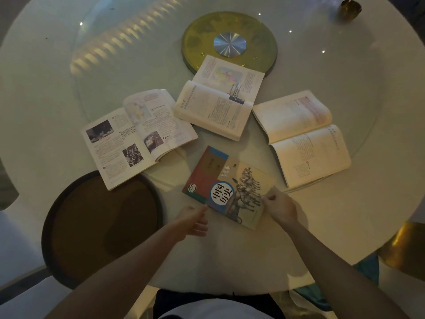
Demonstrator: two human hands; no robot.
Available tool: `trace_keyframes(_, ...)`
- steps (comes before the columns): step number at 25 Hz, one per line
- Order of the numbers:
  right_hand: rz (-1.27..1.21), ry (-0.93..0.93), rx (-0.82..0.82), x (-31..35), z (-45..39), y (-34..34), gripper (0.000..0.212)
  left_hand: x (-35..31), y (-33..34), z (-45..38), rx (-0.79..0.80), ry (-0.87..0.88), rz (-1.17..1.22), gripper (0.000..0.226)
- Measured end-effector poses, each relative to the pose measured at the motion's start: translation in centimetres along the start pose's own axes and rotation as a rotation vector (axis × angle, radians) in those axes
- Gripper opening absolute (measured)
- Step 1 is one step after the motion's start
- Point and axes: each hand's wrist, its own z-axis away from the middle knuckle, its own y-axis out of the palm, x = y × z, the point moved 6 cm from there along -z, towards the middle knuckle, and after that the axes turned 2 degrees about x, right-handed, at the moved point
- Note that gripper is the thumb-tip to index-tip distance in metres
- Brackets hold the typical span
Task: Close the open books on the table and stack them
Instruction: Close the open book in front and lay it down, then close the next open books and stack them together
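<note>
A closed book [226, 186] with a colourful horse-and-chariot cover lies flat near the table's front edge. My right hand [279, 206] pinches its right edge. My left hand [195, 221] touches its lower left corner, fingers loosely curled. Three open books lie beyond it: one with photos at the left [138, 137], a thick one in the middle [218, 97], and another thick one at the right [301, 137].
The books rest on a round white table [57, 100] with a glass turntable on a gold hub [230, 42]. A small gold object [349, 9] stands far right. A dark round stool [99, 226] sits below the table's left front edge.
</note>
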Motion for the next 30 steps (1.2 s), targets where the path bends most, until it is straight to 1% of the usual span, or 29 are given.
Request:
trace_keyframes(1, 0.127, -0.074, -0.047, 0.6, -0.3, -0.2, 0.032, 0.0, 0.6, -0.2, -0.008, 0.019, 0.04, 0.037)
trace_keyframes(3, 0.288, -0.258, -0.096, 2.3, -0.7, -0.1, 0.057, -0.4, 1.5, -0.6, -0.011, 0.064, 0.168, 0.037)
trace_keyframes(4, 0.394, -0.344, -0.125, 3.2, -0.7, 0.0, 0.063, -0.6, 1.9, -0.7, -0.012, 0.077, 0.217, 0.036)
trace_keyframes(5, 0.482, -0.404, -0.143, 3.9, -0.9, 0.1, 0.065, -0.9, 2.1, -0.7, -0.023, 0.091, 0.25, 0.033)
trace_keyframes(7, 0.517, -0.433, -0.12, 4.8, -1.6, 0.3, 0.06, -1.3, 2.1, -0.8, -0.094, 0.154, 0.256, 0.024)
trace_keyframes(10, 0.5, -0.391, -0.094, 4.7, -2.1, 0.6, 0.042, -3.0, 1.1, -0.9, -0.244, 0.278, 0.141, 0.016)
trace_keyframes(12, 0.392, -0.325, -0.082, 3.8, -1.4, 0.9, 0.031, -4.5, 0.0, -1.0, -0.332, 0.319, 0.058, 0.007)
trace_keyframes(14, 0.214, -0.243, -0.012, 2.6, -0.1, 1.6, 0.025, -6.1, -0.8, -1.1, -0.375, 0.354, -0.043, 0.001)
trace_keyframes(16, 0.037, -0.157, 0.066, 1.5, 1.0, 2.5, 0.02, -7.4, -1.3, -0.8, -0.38, 0.4, -0.14, 0.009)
trace_keyframes(19, -0.094, -0.15, 0.112, 0.7, 1.9, 3.2, 0.018, -8.8, -1.0, -0.5, -0.347, 0.493, -0.297, 0.01)
trace_keyframes(20, -0.112, -0.142, 0.098, 0.4, 2.0, 3.0, 0.017, -9.1, -0.8, -0.4, -0.374, 0.528, -0.377, 0.016)
trace_keyframes(21, -0.141, -0.132, 0.074, 0.0, 2.0, 2.2, 0.018, -9.6, -0.3, -0.2, -0.416, 0.569, -0.459, 0.026)
trace_keyframes(22, -0.172, -0.123, 0.047, -0.2, 1.9, 1.2, 0.02, -10.0, 0.3, -0.1, -0.456, 0.607, -0.513, 0.035)
trace_keyframes(23, -0.197, -0.121, 0.006, -0.6, 1.5, -0.2, 0.023, -10.7, 1.3, 0.0, -0.47, 0.658, -0.528, 0.04)
trace_keyframes(24, -0.21, -0.125, -0.043, -1.0, 1.0, -2.0, 0.024, -11.5, 2.8, -0.1, -0.439, 0.699, -0.528, 0.039)
trace_keyframes(25, -0.216, -0.126, -0.086, -1.5, 0.3, -3.8, 0.022, -12.3, 4.7, -0.1, -0.371, 0.73, -0.509, 0.036)
trace_keyframes(26, -0.209, -0.117, -0.124, -2.1, -0.8, -5.8, 0.019, -12.9, 6.8, -0.5, -0.271, 0.709, -0.486, 0.035)
trace_keyframes(27, -0.209, -0.1, -0.153, -2.8, -2.1, -7.8, 0.022, -13.3, 9.1, -0.9, -0.157, 0.657, -0.452, 0.037)
trace_keyframes(28, -0.215, -0.088, -0.176, -3.4, -3.5, -9.8, 0.03, -13.7, 11.3, -1.4, -0.071, 0.587, -0.413, 0.042)
trace_keyframes(30, -0.221, -0.066, -0.191, -4.7, -6.9, -13.4, 0.052, -14.3, 14.8, -2.3, -0.008, 0.502, -0.359, 0.05)
